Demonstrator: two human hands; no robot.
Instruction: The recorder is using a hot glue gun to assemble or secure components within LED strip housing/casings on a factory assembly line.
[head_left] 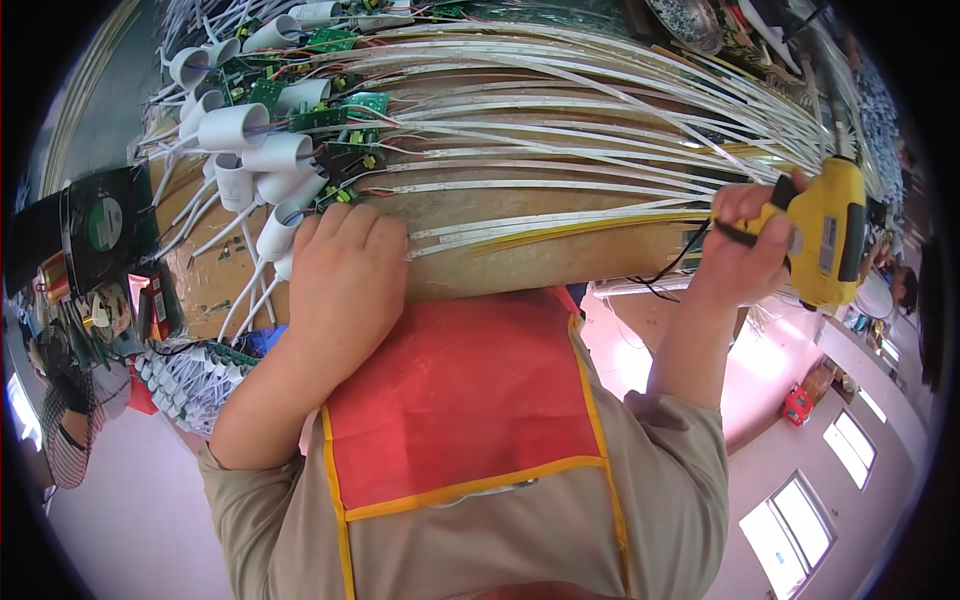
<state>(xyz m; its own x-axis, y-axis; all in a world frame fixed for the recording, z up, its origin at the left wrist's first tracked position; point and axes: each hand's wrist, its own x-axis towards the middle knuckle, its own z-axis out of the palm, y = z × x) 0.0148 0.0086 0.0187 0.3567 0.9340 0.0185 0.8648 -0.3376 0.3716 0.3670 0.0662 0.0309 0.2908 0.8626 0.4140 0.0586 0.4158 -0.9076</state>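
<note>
My left hand (pixel 350 262) is closed at the near left of the bench, its fingers curled down beside a white plastic lamp cap (pixel 277 236). What those fingers grip is hidden beneath them. Narrow white LED strips (pixel 540 222) come out on the right side of this hand and run across the bench. At the right, my right hand (pixel 745 250) wraps round the handle of a yellow and black pistol-shaped tool (pixel 828 235), whose metal shaft points away from me. More white caps with green circuit boards (pixel 367 105) and thin wires join the far strips.
The brown bench top (pixel 560 265) carries the strips. A black reel (pixel 105 222) stands at the left, above a pile of white caps and wires (pixel 190 385). A black cable (pixel 655 283) hangs near the right hand. Another person's gloved hand (pixel 65 385) shows far left.
</note>
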